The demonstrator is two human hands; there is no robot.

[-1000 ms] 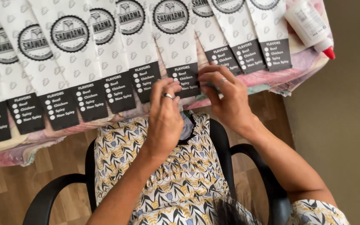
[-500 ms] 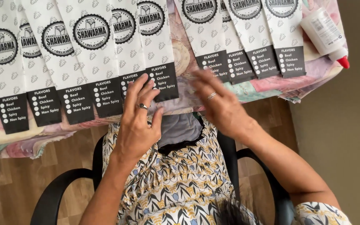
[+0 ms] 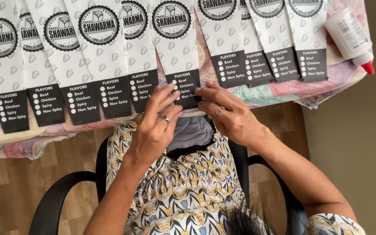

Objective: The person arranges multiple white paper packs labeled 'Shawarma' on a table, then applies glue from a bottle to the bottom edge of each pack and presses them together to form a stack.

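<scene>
Several long white paper wrappers with black round logos and black bottom panels lie overlapping in a row on the table. My left hand (image 3: 155,126) and my right hand (image 3: 229,115) meet at the black bottom end of the middle wrapper (image 3: 177,52). The fingertips of both hands pinch that lower edge at the table's near side. Each hand wears a ring. To the right, a gap shows the tablecloth before the following wrapper (image 3: 223,43).
A white glue bottle with a red cap (image 3: 351,37) lies at the table's right end. A patterned pastel cloth (image 3: 283,91) covers the table. I sit in a black armchair (image 3: 62,196) on a wooden floor, patterned dress in my lap.
Both hands shifted from the wrappers further right to the middle wrapper's bottom edge. The right hand, lifted and blurred half a second ago, is down on the wrapper again.
</scene>
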